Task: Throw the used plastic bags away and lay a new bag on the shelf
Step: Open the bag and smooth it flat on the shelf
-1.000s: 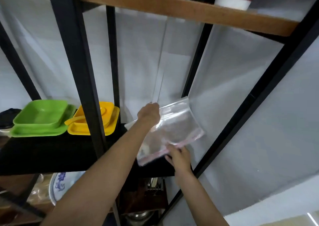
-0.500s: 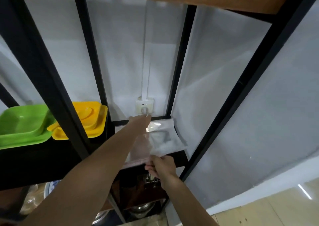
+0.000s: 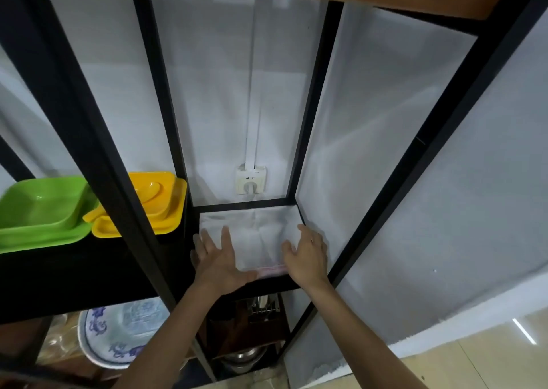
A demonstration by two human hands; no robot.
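A clear plastic bag (image 3: 261, 234) with a pink strip along its near edge lies flat on the small black shelf (image 3: 243, 203) in the right-hand bay of the rack. My left hand (image 3: 218, 255) rests palm down on the bag's left side, fingers spread. On the bag's right side my right hand (image 3: 307, 253) presses flat, fingers apart as well. Neither hand grips the bag. The hands hide the bag's near corners.
A green dish (image 3: 44, 207) and a yellow dish (image 3: 148, 201) sit on the black shelf to the left, behind a black upright (image 3: 98, 157). A wall socket (image 3: 250, 181) is behind the bag. A patterned plate (image 3: 118, 332) and utensils lie below.
The bag has gone from being held tilted in the air to lying flat on the shelf. Both hands have let go and now lie flat on it.
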